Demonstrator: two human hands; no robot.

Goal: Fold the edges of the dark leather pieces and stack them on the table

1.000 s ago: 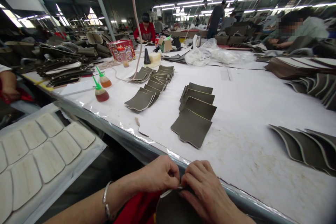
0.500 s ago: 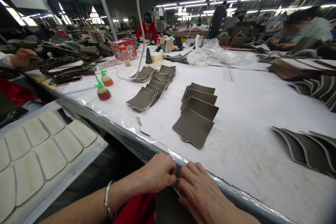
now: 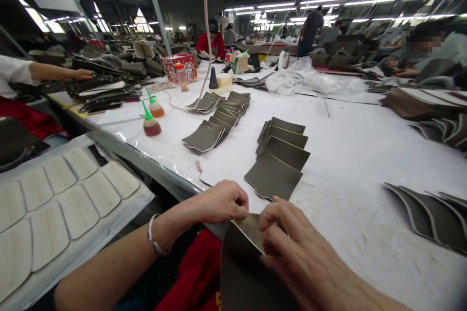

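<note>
A dark olive leather-like panel (image 3: 248, 277) is held upright near my body at the table's front edge, its upper part folded over and showing a paler edge. My left hand (image 3: 228, 201) pinches the top left corner of it, fingers curled in; a silver bracelet is on that wrist. My right hand (image 3: 292, 233) grips the panel's right side, thumb and fingers bent around the fold. Just beyond the hands, an overlapping row of similar panels (image 3: 275, 175) lies on the white table.
Another row of panels (image 3: 204, 136) lies further back, near two green-tipped bottles (image 3: 151, 126). More panels (image 3: 426, 214) lie at right. At left, a board (image 3: 142, 201) carries several pale pieces. A co-worker's arm (image 3: 54, 70) reaches over a dark stack (image 3: 105, 92).
Both my hands have risen slightly with the panel, and more of its folded upper part shows. My right hand's fingers have lifted and bent. The co-worker's arm at left has stretched over the stack.
</note>
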